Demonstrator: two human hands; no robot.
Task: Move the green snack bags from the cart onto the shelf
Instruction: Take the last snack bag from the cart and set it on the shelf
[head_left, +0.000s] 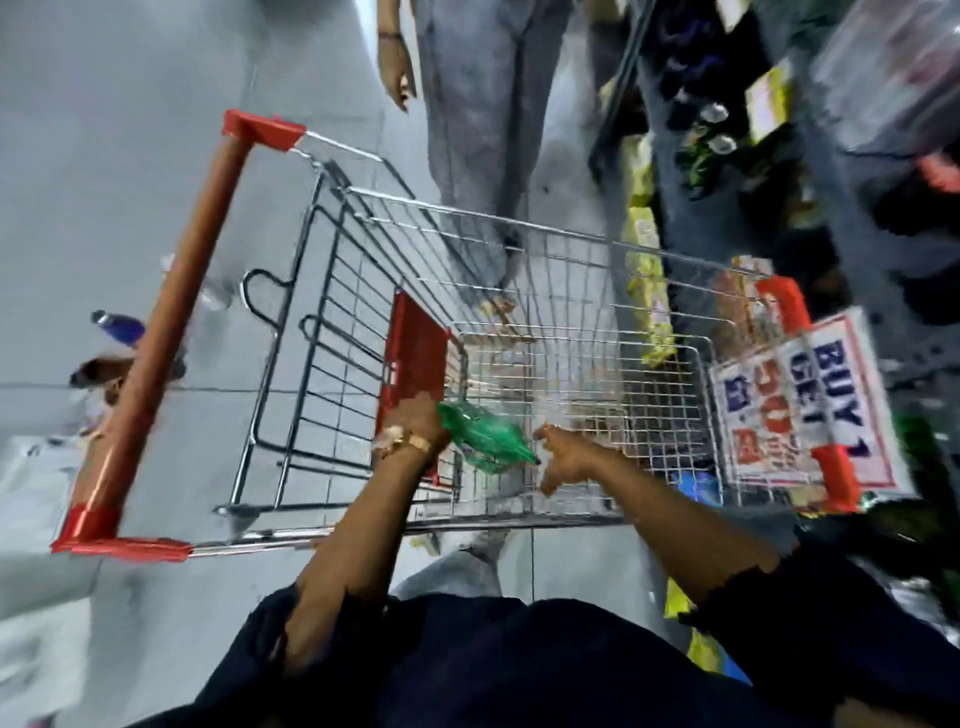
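Beside the cart (571, 291), far to its left, a blue bottle (118, 327) lies on the grey floor (130, 130), just behind the long orange handle (171, 332) with its red end caps. Right of the handle comes the dark wire child seat (322, 353), folded against the basket, with a red flap (415, 364) at its inner edge. Reaching over the cart's near rim, the left hand (415, 421), a pale band at its wrist, is closed on one end of a green bag (485, 439), which is held up inside the basket, close to the red flap. Whether the bag touches the basket floor cannot be told through the blur. Just right of the bag, the right hand (566, 457) is inside the basket with fingers loosely spread and holding nothing; its fingertips are at or very near the bag's right end, and contact is unclear. Beyond the cart's far side stands another person in grey trousers (478, 130), one arm hanging down. On the cart's right end, between red corner guards, hangs a sign (810, 405) reading "BUY 1 GET". Further right, past the cart, the shelf (753, 156) holds blurred yellow and dark goods.
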